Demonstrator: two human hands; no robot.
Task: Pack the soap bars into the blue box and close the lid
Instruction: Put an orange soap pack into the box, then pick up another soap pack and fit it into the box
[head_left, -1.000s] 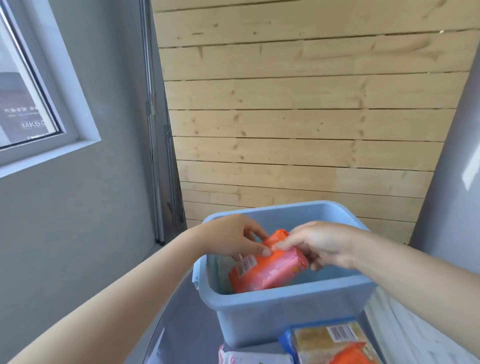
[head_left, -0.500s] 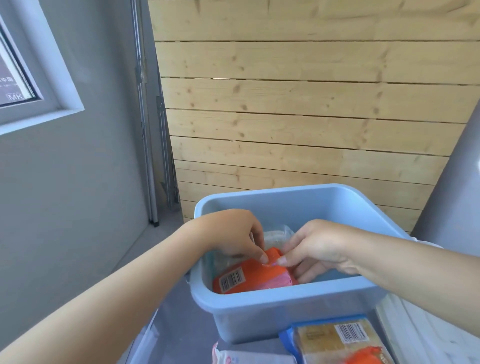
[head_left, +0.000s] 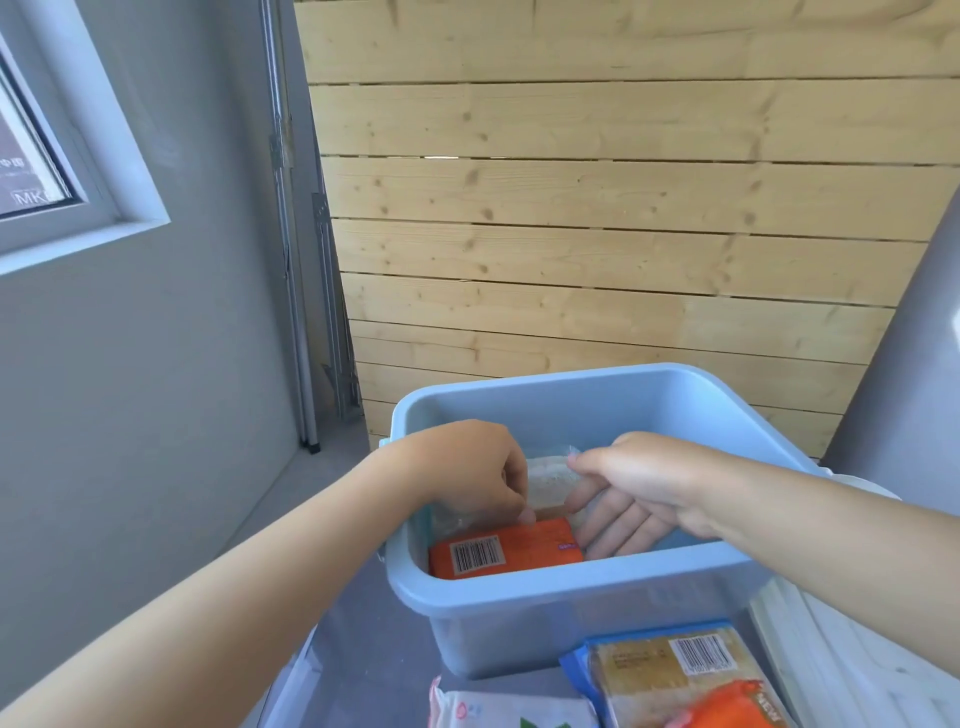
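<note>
**Orange soap bar settles onto the box floor**

Over at the left of the scene, a grey wall and window frame (head_left: 78, 208) stand well apart from the work. Moving right, the left hand (head_left: 467, 470) reaches down inside the blue box (head_left: 545, 597), its fingers (head_left: 522, 512) pinched together at the far edge of the orange soap bar (head_left: 506, 553); whether they grip the wrapper or only press on it, I cannot tell. A second ago both hands held this bar tilted above the rim; half a second ago it was partway down. Now it lies flat on the box floor against the near-left wall, barcode up. Behind it, a clear-wrapped pale bar (head_left: 548, 480) sits between the two hands.

Further right, the right hand (head_left: 639, 493) has let go: its fingers (head_left: 618, 525) are spread open, palm facing the orange bar's right end, touching or just beside it.

At the near right, outside the box, more packs wait on the counter (head_left: 363, 649): a white pack (head_left: 498, 709), a blue-edged tan pack (head_left: 670, 670) and another orange pack (head_left: 732, 706) resting on it.

By my reading, this bar is placed, but packing is far from done and no lid is in view.
</note>
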